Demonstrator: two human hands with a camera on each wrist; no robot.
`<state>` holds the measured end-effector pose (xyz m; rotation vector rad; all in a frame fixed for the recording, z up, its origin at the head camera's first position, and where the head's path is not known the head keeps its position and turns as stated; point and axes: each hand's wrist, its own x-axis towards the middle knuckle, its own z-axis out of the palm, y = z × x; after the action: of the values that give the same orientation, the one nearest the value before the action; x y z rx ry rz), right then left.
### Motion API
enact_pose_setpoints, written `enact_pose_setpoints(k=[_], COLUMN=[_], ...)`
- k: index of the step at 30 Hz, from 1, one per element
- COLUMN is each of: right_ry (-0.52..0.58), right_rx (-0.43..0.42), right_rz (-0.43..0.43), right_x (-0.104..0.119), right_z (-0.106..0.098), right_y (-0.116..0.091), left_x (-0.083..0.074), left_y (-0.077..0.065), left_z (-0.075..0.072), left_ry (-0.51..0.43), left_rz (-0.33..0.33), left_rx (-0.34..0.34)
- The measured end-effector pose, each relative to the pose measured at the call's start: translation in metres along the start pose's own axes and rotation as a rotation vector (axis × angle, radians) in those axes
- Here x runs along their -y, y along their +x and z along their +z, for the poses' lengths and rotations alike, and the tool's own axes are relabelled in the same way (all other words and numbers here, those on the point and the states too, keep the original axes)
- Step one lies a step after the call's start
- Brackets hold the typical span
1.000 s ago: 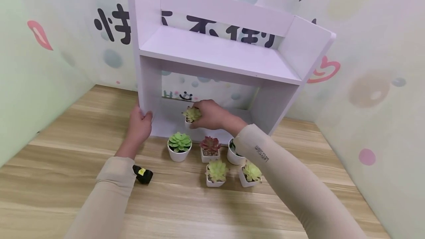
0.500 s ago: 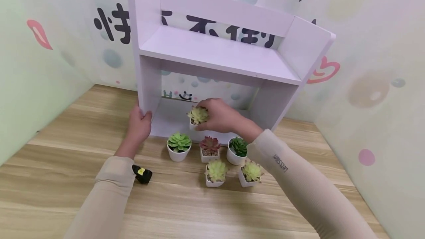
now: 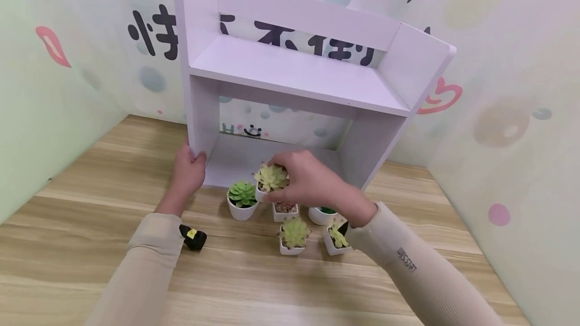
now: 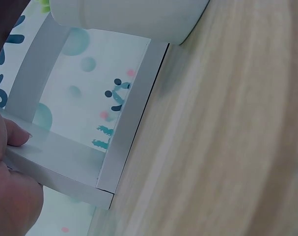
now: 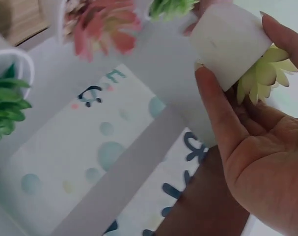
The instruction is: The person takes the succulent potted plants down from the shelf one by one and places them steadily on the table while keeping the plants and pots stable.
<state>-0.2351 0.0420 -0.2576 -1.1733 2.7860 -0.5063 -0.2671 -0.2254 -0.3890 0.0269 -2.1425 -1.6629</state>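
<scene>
Between thumb and fingers my right hand (image 3: 312,180) holds a pale yellow-green potted succulent (image 3: 272,177) in a square white pot, raised in front of the shelf's lower opening. The right wrist view shows the white pot (image 5: 230,44) pinched by its sides. My left hand (image 3: 188,172) grips the lower left side panel of the white shelf (image 3: 294,72); in the left wrist view the thumb (image 4: 16,133) lies against that panel. Below the held plant stand a bright green succulent (image 3: 242,195) in a round pot and a partly hidden red succulent's pot (image 3: 285,211).
In the front row are two yellow-green succulents, a left one (image 3: 293,234) and a right one (image 3: 336,238) partly behind my sleeve. Behind them a dark green plant's round pot (image 3: 320,216) is mostly covered. A small black object (image 3: 194,238) lies by my left forearm.
My right hand has drawn the yellow-green succulent out of the shelf's lower opening, toward me and slightly right. It now covers the red plant's leaves. The left hand stays on the panel.
</scene>
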Motion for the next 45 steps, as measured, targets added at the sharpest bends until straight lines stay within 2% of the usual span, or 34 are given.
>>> enact_pose_setpoints(k=[12, 24, 34, 45], right_ry=[-0.025, -0.018, -0.009, -0.026], right_rx=[0.003, 0.008, 0.004, 0.041], right_rz=[-0.003, -0.089, -0.112, -0.053], right_x=[0.015, 0.018, 0.023, 0.029], right_z=[0.01, 0.025, 0.041, 0.068], right_y=[-0.023, -0.035, -0.04, -0.036], left_x=[-0.001, 0.0, -0.003, -0.003], left_y=[0.001, 0.003, 0.001, 0.0], left_z=[0.0, 0.004, 0.002, -0.002], left_ry=[-0.006, 0.022, 0.018, 0.043], left_rz=[-0.023, -0.025, -0.01, -0.011], left_rx=[0.02, 0.02, 0.026, 0.017])
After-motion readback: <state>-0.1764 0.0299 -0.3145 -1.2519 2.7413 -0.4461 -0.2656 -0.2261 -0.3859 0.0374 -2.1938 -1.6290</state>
